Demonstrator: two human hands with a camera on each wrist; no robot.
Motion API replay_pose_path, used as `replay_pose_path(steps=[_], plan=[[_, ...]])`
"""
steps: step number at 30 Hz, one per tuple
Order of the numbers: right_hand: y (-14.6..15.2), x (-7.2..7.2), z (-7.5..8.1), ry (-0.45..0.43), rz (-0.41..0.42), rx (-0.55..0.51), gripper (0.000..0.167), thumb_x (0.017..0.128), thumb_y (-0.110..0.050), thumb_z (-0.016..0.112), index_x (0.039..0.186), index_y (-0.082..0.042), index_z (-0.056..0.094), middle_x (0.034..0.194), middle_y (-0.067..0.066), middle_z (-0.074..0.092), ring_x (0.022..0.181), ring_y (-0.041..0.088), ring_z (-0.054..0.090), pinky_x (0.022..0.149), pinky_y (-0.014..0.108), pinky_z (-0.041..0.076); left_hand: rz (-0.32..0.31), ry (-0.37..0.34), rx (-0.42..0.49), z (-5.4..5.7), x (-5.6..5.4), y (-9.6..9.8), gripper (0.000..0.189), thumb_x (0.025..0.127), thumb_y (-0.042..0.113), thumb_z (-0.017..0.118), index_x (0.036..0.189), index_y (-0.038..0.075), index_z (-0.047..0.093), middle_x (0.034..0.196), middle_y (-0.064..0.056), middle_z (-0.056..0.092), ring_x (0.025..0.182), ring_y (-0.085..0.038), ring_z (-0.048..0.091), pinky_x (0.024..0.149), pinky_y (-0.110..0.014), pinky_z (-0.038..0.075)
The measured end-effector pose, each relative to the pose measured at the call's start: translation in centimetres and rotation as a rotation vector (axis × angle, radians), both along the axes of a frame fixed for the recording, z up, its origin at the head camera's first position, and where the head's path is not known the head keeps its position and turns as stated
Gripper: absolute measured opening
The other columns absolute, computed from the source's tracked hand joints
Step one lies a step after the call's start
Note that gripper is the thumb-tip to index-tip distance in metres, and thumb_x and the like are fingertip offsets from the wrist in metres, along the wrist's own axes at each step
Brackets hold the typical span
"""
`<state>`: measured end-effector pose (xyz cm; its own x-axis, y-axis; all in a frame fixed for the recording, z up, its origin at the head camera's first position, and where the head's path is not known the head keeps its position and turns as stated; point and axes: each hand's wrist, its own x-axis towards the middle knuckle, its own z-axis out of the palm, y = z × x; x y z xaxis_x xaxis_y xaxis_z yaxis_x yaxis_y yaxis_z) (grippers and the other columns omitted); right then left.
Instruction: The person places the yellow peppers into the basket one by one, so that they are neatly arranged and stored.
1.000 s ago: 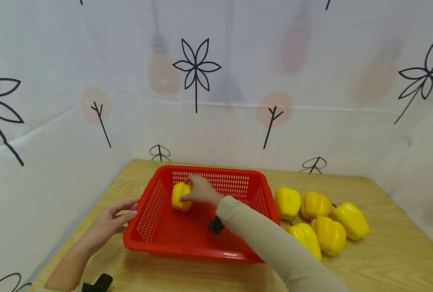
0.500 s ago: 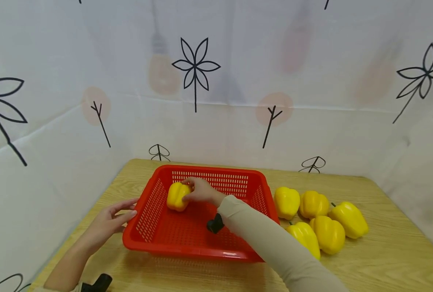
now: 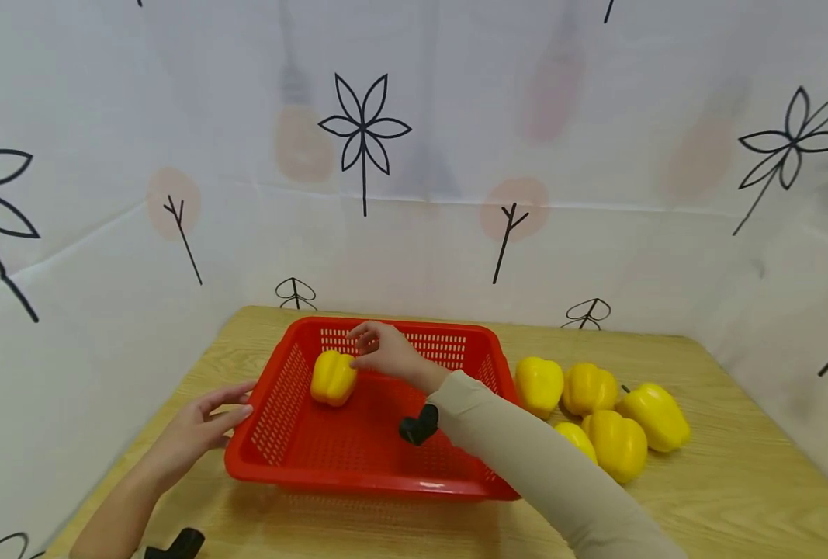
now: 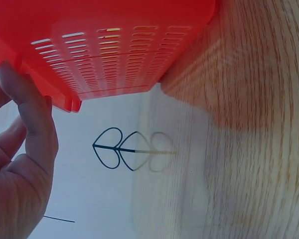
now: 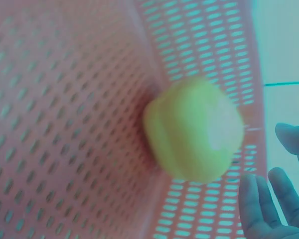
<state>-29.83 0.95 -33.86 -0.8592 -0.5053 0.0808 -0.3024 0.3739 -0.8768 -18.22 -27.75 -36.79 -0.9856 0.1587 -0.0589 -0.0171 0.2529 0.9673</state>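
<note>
A yellow bell pepper rests in the back left part of a red plastic basket. My right hand is just right of it and slightly above, with the fingers spread and nothing held. In the right wrist view, a gap shows between that hand's fingers and the bell pepper. My left hand rests its fingertips against the outside of the basket's left rim. The left wrist view shows these bent, relaxed fingers right at the rim of the basket.
Several more yellow bell peppers lie grouped on the wooden table, right of the basket. The right sleeve crosses the basket's right rim and partly hides one of them. A patterned white cloth hangs behind the table.
The bell pepper in the basket has shifted left. My right hand has let go of it and lifted up and back to the right. My left hand stays at the rim.
</note>
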Motion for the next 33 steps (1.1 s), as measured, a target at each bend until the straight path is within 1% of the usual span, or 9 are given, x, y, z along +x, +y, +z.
replay_pose_path(steps=[2, 5, 11, 13, 15, 16, 24, 30, 33], plan=[[0.2, 0.3, 0.5, -0.018, -0.001, -0.026, 0.04, 0.082, -0.004, 0.071, 0.119, -0.002, 0.058, 0.113, 0.018, 0.056, 0.094, 0.021, 0.057, 0.077, 0.031, 0.051, -0.001, -0.004, -0.002, 0.1, 0.0, 0.0, 0.06, 0.093, 0.026, 0.059, 0.142, 0.002, 0.035, 0.131, -0.023, 0.039, 0.095, -0.02, 0.062, 0.073, -0.039, 0.054], [0.6, 0.8, 1.2, -0.039, -0.01, -0.074, 0.037, 0.082, -0.006, 0.071, 0.117, -0.003, 0.059, 0.112, 0.019, 0.056, 0.093, 0.021, 0.057, 0.079, 0.034, 0.051, -0.003, -0.003, -0.01, 0.2, 0.0, -0.1, 0.06, 0.093, 0.026, 0.058, 0.142, 0.001, 0.035, 0.131, -0.023, 0.038, 0.094, -0.02, 0.062, 0.072, -0.039, 0.054], [1.3, 1.7, 2.3, -0.046, -0.03, -0.161, 0.034, 0.083, -0.01, 0.071, 0.114, -0.006, 0.059, 0.11, 0.02, 0.056, 0.095, 0.023, 0.056, 0.082, 0.039, 0.05, -0.01, 0.007, -0.021, 0.4, 0.0, -0.2, 0.059, 0.094, 0.025, 0.057, 0.142, 0.001, 0.034, 0.132, -0.024, 0.038, 0.094, -0.018, 0.062, 0.072, -0.039, 0.054], [1.5, 1.9, 2.6, -0.056, -0.031, -0.18, 0.032, 0.083, -0.009, 0.071, 0.113, -0.006, 0.059, 0.11, 0.02, 0.056, 0.096, 0.025, 0.055, 0.081, 0.037, 0.049, -0.009, 0.004, -0.027, 0.5, 0.0, -0.2, 0.059, 0.094, 0.026, 0.057, 0.142, 0.001, 0.034, 0.132, -0.023, 0.038, 0.094, -0.017, 0.062, 0.072, -0.039, 0.054], [1.9, 2.6, 3.2, -0.064, -0.032, -0.199, 0.032, 0.083, -0.008, 0.07, 0.113, -0.005, 0.059, 0.111, 0.021, 0.055, 0.097, 0.026, 0.055, 0.081, 0.036, 0.049, -0.001, 0.004, -0.036, 0.5, -0.1, -0.1, 0.059, 0.094, 0.026, 0.058, 0.142, 0.001, 0.034, 0.132, -0.023, 0.039, 0.094, -0.017, 0.062, 0.072, -0.038, 0.054], [2.0, 2.7, 3.4, -0.062, -0.032, -0.209, 0.032, 0.083, -0.008, 0.07, 0.113, -0.004, 0.059, 0.111, 0.022, 0.055, 0.097, 0.026, 0.055, 0.082, 0.038, 0.049, 0.002, 0.004, -0.041, 0.5, -0.1, -0.1, 0.059, 0.093, 0.026, 0.058, 0.142, 0.002, 0.035, 0.132, -0.023, 0.039, 0.094, -0.016, 0.062, 0.072, -0.038, 0.054], [3.1, 4.0, 4.1, -0.021, -0.042, -0.224, 0.032, 0.082, -0.01, 0.072, 0.111, -0.006, 0.06, 0.101, 0.008, 0.059, 0.094, 0.02, 0.056, 0.078, 0.031, 0.05, 0.009, -0.005, -0.049, 0.6, 0.0, 0.1, 0.059, 0.094, 0.027, 0.057, 0.143, 0.002, 0.034, 0.131, -0.023, 0.04, 0.095, -0.014, 0.062, 0.071, -0.038, 0.055], [4.1, 5.1, 4.5, 0.012, -0.013, -0.261, 0.029, 0.082, -0.005, 0.071, 0.108, -0.003, 0.059, 0.103, 0.018, 0.058, 0.093, 0.021, 0.056, 0.078, 0.03, 0.05, 0.004, -0.01, -0.034, 0.6, 0.0, 0.2, 0.06, 0.094, 0.026, 0.057, 0.143, 0.001, 0.033, 0.131, -0.023, 0.04, 0.094, -0.013, 0.062, 0.072, -0.037, 0.055], [4.6, 5.7, 4.6, 0.001, -0.01, -0.262, 0.028, 0.082, -0.006, 0.071, 0.108, -0.003, 0.059, 0.104, 0.019, 0.058, 0.093, 0.02, 0.056, 0.078, 0.03, 0.05, 0.01, -0.023, -0.038, 0.7, 0.1, 0.2, 0.061, 0.093, 0.027, 0.057, 0.143, 0.002, 0.033, 0.131, -0.022, 0.039, 0.094, -0.015, 0.062, 0.073, -0.037, 0.054]])
